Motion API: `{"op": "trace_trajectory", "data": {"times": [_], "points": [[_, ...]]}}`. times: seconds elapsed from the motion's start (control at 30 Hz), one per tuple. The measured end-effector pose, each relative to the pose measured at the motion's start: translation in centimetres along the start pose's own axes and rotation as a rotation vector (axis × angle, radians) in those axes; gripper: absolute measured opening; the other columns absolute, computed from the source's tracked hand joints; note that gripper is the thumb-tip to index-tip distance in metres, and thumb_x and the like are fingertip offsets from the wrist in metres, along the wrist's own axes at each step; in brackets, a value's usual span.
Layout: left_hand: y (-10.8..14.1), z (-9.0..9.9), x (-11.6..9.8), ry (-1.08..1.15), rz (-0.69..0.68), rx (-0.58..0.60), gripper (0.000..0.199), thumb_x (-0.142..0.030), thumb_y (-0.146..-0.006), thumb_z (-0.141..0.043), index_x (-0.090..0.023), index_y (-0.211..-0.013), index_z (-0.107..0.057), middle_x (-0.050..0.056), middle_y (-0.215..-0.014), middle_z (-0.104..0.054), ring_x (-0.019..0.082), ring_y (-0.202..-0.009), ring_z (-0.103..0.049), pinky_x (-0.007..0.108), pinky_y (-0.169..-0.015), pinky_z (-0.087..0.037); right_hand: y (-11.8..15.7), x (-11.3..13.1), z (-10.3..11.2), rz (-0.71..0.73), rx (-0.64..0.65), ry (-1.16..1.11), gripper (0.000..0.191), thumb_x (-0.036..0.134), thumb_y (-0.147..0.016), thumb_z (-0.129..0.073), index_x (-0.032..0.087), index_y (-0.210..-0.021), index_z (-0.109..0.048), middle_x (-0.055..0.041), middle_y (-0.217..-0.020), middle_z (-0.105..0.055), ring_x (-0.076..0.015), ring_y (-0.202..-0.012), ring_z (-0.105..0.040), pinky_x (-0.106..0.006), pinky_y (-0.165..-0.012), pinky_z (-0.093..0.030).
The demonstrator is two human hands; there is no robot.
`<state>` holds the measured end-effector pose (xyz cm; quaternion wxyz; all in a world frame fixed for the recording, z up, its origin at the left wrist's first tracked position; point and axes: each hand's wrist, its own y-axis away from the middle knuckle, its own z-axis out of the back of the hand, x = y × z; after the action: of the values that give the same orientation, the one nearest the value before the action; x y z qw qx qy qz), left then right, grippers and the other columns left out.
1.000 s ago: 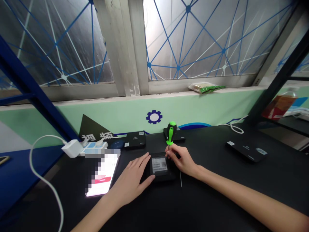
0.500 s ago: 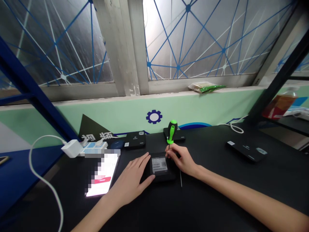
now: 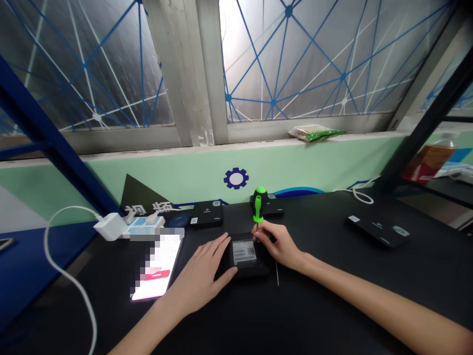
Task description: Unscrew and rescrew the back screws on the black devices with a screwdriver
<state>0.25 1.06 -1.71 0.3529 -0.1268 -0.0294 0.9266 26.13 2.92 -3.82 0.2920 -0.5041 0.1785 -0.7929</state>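
Small black device [image 3: 247, 255] with a white label lies flat on the black table [image 3: 332, 296], lower centre of frame, between the two hands. Left hand [image 3: 201, 273] rests flat on the table against the device's left edge, fingers spread and loose, thumb touching its near left corner, gripping nothing. Right hand [image 3: 279, 244] is just right of the device's far right corner, fingertips pinched around the thin shaft of a screwdriver [image 3: 258, 209]; the green-and-black handle stands upright above the fingers, tip down at the device's top right corner, exact contact point too small to tell. A thin dark rod [image 3: 277, 273] lies on the table just below the right wrist, right of the device. A lit phone [image 3: 157, 268] lies left of the left hand, near but not touching. Behind it, centre left, a power strip [image 3: 142, 227] with a white charger [image 3: 110, 228] and a white cable [image 3: 66, 276] looping down the left side. Three more flat black devices: two at the back edge of the table just behind the screwdriver [image 3: 207, 213] [image 3: 271, 206], one well apart at centre right [image 3: 377, 230]. A green packet [image 3: 316, 133] sits on the window ledge, upper centre right; a bottle [image 3: 424, 160] far right. Nothing lies between the hands and the held device. Count: one screwdriver, four black devices, one phone.
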Motion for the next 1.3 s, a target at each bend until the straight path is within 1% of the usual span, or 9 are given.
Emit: {"op": "trace_trajectory", "data": {"times": [0.33,0.47,0.67,0.83,0.93,1.1,1.3], "points": [[0.1,-0.07,0.06,-0.004,-0.006,0.0,0.062,-0.058,-0.101,-0.04,-0.028,-0.154,-0.027,0.005,-0.158,-0.033,0.029,-0.14,-0.037,0.046,-0.111,-0.037,0.09,-0.01,-0.06,-0.023,-0.028,-0.007,0.01,0.025,-0.098,-0.052,0.019,-0.093,-0.058,-0.001,-0.076,-0.062,-0.0135,-0.063,-0.056,-0.024,-0.063,-0.045],[0.12,-0.02,-0.03,-0.011,0.009,0.017,0.063,-0.058,-0.101,-0.04,-0.027,-0.154,-0.027,0.005,-0.159,-0.032,0.028,-0.141,-0.036,0.045,-0.112,-0.036,0.11,-0.34,-0.2,-0.033,-0.061,-0.009,0.009,0.025,-0.096,-0.056,0.019,-0.091,-0.06,-0.0007,-0.073,-0.061,-0.0133,-0.062,-0.055,-0.024,-0.062,-0.045],[0.08,0.03,-0.04,-0.01,-0.015,-0.006,0.062,-0.057,-0.101,-0.04,-0.028,-0.154,-0.027,0.006,-0.158,-0.033,0.03,-0.14,-0.038,0.047,-0.111,-0.037,-0.03,-0.53,-0.32,-0.03,-0.082,-0.01,0.009,0.026,-0.094,-0.06,0.019,-0.089,-0.06,0.0003,-0.071,-0.059,-0.0128,-0.06,-0.053,-0.024,-0.06,-0.045],[0.06,-0.01,0.04,-0.018,-0.003,0.01,0.062,-0.057,-0.101,-0.04,-0.027,-0.154,-0.027,0.005,-0.158,-0.033,0.028,-0.141,-0.037,0.046,-0.112,-0.036,0.14,-0.39,-0.1,-0.032,-0.039,-0.003,0.01,0.025,-0.098,-0.054,0.02,-0.103,-0.06,-0.0026,-0.081,-0.07,-0.0145,-0.066,-0.062,-0.025,-0.063,-0.048],[0.06,-0.06,0.1,-0.021,-0.003,0.005,0.063,-0.057,-0.101,-0.04,-0.027,-0.154,-0.028,0.005,-0.158,-0.033,0.029,-0.14,-0.037,0.046,-0.111,-0.037,0.31,-0.32,0.02,-0.025,-0.016,0.018,0.012,0.024,-0.098,-0.053,0.02,-0.108,-0.059,-0.0032,-0.083,-0.073,-0.0156,-0.068,-0.065,-0.025,-0.06,-0.047],[0.06,-0.04,0.06,-0.022,-0.008,-0.006,0.062,-0.057,-0.101,-0.04,-0.027,-0.153,-0.029,0.005,-0.157,-0.035,0.029,-0.14,-0.039,0.045,-0.11,-0.038,0.28,-0.41,-0.05,-0.021,-0.034,0.013,0.007,0.024,-0.096,-0.056,0.02,-0.1,-0.06,-0.0035,-0.081,-0.073,-0.0164,-0.07,-0.067,-0.025,-0.061,-0.047],[0.06,0.02,0.01,-0.016,-0.016,-0.017,0.061,-0.057,-0.101,-0.04,-0.029,-0.154,-0.028,0.005,-0.157,-0.035,0.03,-0.139,-0.04,0.046,-0.109,-0.04,0.18,-0.61,-0.23,-0.05,-0.064,-0.011,0.008,0.028,-0.094,-0.06,0.02,-0.095,-0.06,-0.0025,-0.076,-0.07,-0.0147,-0.062,-0.061,-0.025,-0.057,-0.045]]}}
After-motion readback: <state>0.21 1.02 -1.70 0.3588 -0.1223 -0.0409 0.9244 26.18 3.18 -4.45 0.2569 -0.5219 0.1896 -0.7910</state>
